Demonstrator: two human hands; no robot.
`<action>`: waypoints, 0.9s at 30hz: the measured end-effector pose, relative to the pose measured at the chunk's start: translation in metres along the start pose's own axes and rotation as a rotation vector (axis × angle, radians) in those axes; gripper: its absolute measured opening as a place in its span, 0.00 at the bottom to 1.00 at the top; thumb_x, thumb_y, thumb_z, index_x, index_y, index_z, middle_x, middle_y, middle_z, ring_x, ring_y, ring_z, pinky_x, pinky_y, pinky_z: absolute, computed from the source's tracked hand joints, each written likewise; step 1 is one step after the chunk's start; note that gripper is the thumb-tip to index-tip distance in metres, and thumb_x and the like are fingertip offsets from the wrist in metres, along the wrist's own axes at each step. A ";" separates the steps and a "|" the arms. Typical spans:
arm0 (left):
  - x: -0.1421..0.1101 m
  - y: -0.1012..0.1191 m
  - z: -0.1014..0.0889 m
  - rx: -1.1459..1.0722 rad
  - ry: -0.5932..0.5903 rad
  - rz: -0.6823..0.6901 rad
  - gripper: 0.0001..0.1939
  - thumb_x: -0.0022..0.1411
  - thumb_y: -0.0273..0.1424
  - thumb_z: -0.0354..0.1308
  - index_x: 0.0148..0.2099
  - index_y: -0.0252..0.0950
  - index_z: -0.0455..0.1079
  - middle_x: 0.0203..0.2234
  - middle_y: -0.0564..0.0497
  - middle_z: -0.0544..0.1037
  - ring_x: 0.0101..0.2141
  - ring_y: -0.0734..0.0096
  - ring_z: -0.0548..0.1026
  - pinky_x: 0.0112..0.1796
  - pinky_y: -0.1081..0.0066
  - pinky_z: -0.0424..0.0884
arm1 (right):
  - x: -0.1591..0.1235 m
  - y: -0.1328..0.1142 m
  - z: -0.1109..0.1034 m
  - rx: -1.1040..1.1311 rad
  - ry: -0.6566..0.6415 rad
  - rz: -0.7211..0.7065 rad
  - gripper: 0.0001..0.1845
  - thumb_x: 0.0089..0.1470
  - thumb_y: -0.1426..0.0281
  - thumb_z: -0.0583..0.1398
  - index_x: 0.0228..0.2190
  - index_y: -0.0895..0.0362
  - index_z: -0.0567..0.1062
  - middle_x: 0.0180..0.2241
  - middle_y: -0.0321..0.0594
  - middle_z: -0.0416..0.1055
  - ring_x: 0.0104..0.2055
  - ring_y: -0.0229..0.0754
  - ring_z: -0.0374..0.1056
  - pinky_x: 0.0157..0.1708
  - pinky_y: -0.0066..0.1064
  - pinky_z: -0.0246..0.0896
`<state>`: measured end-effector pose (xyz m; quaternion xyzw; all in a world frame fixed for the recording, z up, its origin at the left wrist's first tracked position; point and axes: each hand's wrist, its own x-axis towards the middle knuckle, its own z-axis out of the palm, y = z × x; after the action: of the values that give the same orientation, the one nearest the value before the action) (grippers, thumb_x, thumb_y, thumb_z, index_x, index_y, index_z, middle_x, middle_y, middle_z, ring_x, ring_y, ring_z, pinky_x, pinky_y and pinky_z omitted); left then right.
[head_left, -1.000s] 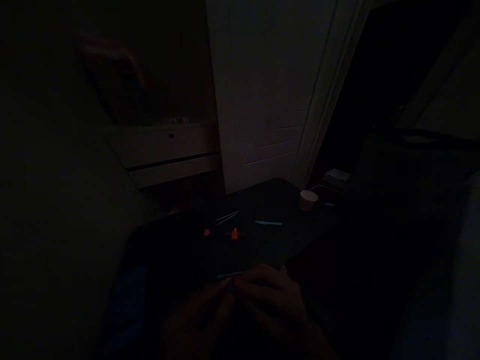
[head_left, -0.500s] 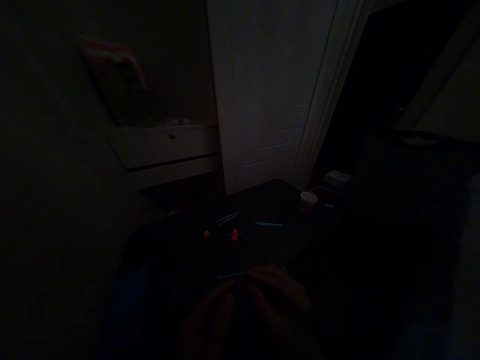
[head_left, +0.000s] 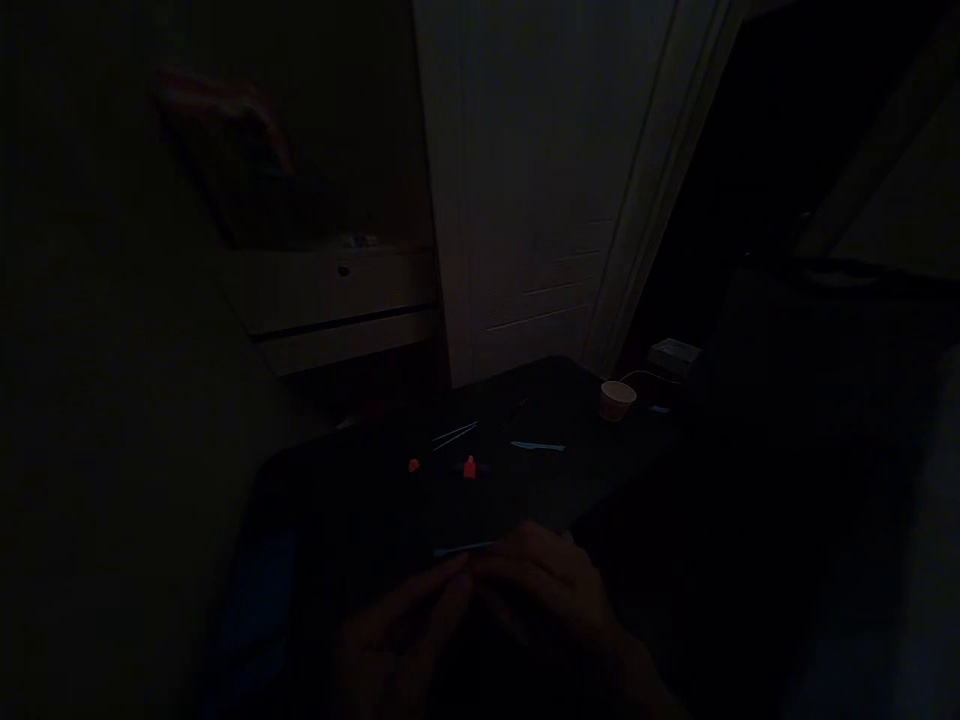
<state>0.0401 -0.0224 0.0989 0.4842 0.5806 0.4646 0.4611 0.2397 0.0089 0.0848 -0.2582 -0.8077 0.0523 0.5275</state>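
Note:
The view is very dark. My left hand point(head_left: 409, 620) and my right hand point(head_left: 544, 580) meet at the fingertips, low over the dark table point(head_left: 337, 500). Both have their fingers pinched together. Whatever lies between them is too dark to name. Just beyond the fingers is a thin light-blue stick-like tool point(head_left: 461, 548), partly hidden by my right hand. Farther out sit a small bright red-orange piece point(head_left: 469, 468), with something dark purple beside it, and a smaller red-orange lump point(head_left: 413, 466).
Tweezers point(head_left: 455, 435) and a light-blue plastic knife point(head_left: 537, 446) lie across the table. A paper cup point(head_left: 616, 400) stands at the right rear, near a white box point(head_left: 673, 354). Behind are a white door point(head_left: 532, 180) and a drawer unit point(head_left: 337, 295).
My right hand has shifted slightly left and its fingers now cover more of the meeting point. The small dark purplish thing seen between the fingertips before is now hidden. Table items look unmoved.

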 end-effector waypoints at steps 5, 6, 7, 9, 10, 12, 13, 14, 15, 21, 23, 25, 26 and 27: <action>-0.002 -0.004 0.007 -0.042 0.077 -0.047 0.19 0.51 0.50 0.73 0.40 0.43 0.89 0.39 0.45 0.90 0.44 0.49 0.88 0.50 0.65 0.83 | 0.004 -0.002 0.009 -0.032 0.120 -0.114 0.15 0.69 0.79 0.62 0.55 0.60 0.78 0.38 0.47 0.86 0.36 0.45 0.83 0.35 0.33 0.81; -0.002 -0.006 0.008 -0.062 0.100 -0.052 0.20 0.51 0.50 0.73 0.40 0.42 0.89 0.39 0.44 0.90 0.44 0.49 0.88 0.49 0.65 0.83 | 0.003 -0.004 0.012 -0.041 0.156 -0.113 0.16 0.69 0.79 0.62 0.56 0.59 0.78 0.37 0.47 0.86 0.36 0.45 0.83 0.35 0.33 0.81; -0.001 -0.007 0.008 -0.076 0.127 -0.060 0.21 0.51 0.51 0.73 0.40 0.41 0.89 0.39 0.44 0.90 0.45 0.48 0.88 0.49 0.65 0.84 | 0.002 -0.007 0.016 -0.044 0.187 -0.103 0.17 0.69 0.79 0.62 0.57 0.59 0.78 0.38 0.47 0.86 0.36 0.45 0.83 0.35 0.34 0.81; -0.001 -0.010 0.007 -0.074 0.137 -0.077 0.21 0.51 0.51 0.73 0.40 0.41 0.89 0.40 0.44 0.90 0.46 0.48 0.87 0.50 0.65 0.83 | 0.000 -0.011 0.022 -0.012 0.246 -0.038 0.16 0.69 0.78 0.63 0.56 0.58 0.79 0.38 0.47 0.86 0.37 0.45 0.83 0.35 0.33 0.81; -0.001 -0.011 0.006 -0.068 0.136 -0.073 0.20 0.52 0.50 0.73 0.40 0.42 0.89 0.41 0.44 0.90 0.46 0.48 0.87 0.49 0.65 0.83 | -0.001 -0.013 0.024 0.021 0.262 0.024 0.14 0.69 0.77 0.63 0.54 0.56 0.81 0.38 0.47 0.86 0.37 0.45 0.83 0.35 0.33 0.81; -0.003 -0.010 0.003 -0.046 0.130 -0.015 0.18 0.51 0.50 0.73 0.39 0.44 0.89 0.41 0.45 0.90 0.45 0.49 0.88 0.49 0.64 0.84 | -0.001 -0.017 0.025 0.109 0.265 0.183 0.09 0.68 0.73 0.66 0.48 0.54 0.84 0.37 0.43 0.85 0.36 0.43 0.83 0.36 0.31 0.81; -0.004 -0.009 0.002 -0.033 0.121 0.032 0.17 0.51 0.49 0.74 0.38 0.45 0.89 0.41 0.46 0.90 0.45 0.50 0.88 0.50 0.64 0.83 | -0.001 -0.018 0.023 0.158 0.255 0.257 0.08 0.66 0.72 0.68 0.46 0.53 0.84 0.38 0.42 0.85 0.37 0.43 0.83 0.38 0.30 0.81; -0.005 -0.007 0.000 -0.022 0.114 0.085 0.17 0.50 0.49 0.74 0.38 0.46 0.89 0.41 0.46 0.90 0.45 0.50 0.88 0.51 0.63 0.83 | 0.000 -0.020 0.021 0.207 0.236 0.315 0.08 0.65 0.71 0.69 0.46 0.52 0.85 0.38 0.41 0.85 0.38 0.43 0.83 0.40 0.30 0.81; -0.006 -0.004 -0.001 -0.008 0.095 0.128 0.16 0.50 0.50 0.74 0.37 0.47 0.89 0.41 0.46 0.90 0.44 0.49 0.88 0.51 0.62 0.83 | 0.001 -0.021 0.018 0.256 0.211 0.350 0.08 0.64 0.70 0.70 0.46 0.51 0.85 0.39 0.40 0.86 0.39 0.43 0.84 0.42 0.29 0.81; -0.006 0.008 -0.004 -0.016 0.132 0.186 0.14 0.51 0.50 0.74 0.36 0.48 0.88 0.40 0.48 0.90 0.42 0.50 0.87 0.48 0.61 0.85 | 0.004 -0.024 0.009 0.355 0.149 0.388 0.13 0.62 0.72 0.72 0.48 0.49 0.86 0.42 0.38 0.86 0.42 0.43 0.84 0.44 0.28 0.80; -0.002 0.009 -0.005 0.013 0.090 0.202 0.13 0.50 0.47 0.75 0.36 0.48 0.88 0.39 0.48 0.90 0.41 0.50 0.87 0.48 0.61 0.85 | 0.003 -0.025 0.009 0.354 0.150 0.367 0.14 0.62 0.72 0.72 0.49 0.48 0.86 0.43 0.39 0.86 0.42 0.43 0.84 0.44 0.28 0.81; 0.000 0.009 -0.005 0.038 0.056 0.239 0.10 0.51 0.46 0.75 0.34 0.48 0.88 0.36 0.47 0.89 0.39 0.50 0.87 0.48 0.59 0.84 | 0.002 -0.025 0.008 0.356 0.147 0.332 0.14 0.63 0.72 0.71 0.49 0.49 0.86 0.43 0.40 0.86 0.42 0.43 0.84 0.44 0.29 0.81; 0.000 0.009 -0.004 0.036 0.072 0.261 0.09 0.52 0.45 0.74 0.33 0.49 0.88 0.35 0.47 0.89 0.39 0.50 0.86 0.48 0.58 0.84 | 0.002 -0.025 0.008 0.352 0.149 0.305 0.13 0.64 0.73 0.71 0.49 0.49 0.85 0.43 0.40 0.86 0.42 0.43 0.84 0.43 0.30 0.81; -0.001 0.009 -0.002 0.029 0.108 0.280 0.08 0.53 0.45 0.74 0.32 0.49 0.87 0.34 0.47 0.89 0.38 0.49 0.86 0.47 0.57 0.85 | 0.002 -0.025 0.008 0.345 0.156 0.274 0.14 0.64 0.74 0.70 0.50 0.50 0.85 0.42 0.41 0.86 0.41 0.44 0.84 0.43 0.31 0.82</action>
<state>0.0398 -0.0226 0.1080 0.5414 0.5378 0.5413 0.3530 0.2226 -0.0100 0.0918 -0.2748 -0.7009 0.2405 0.6126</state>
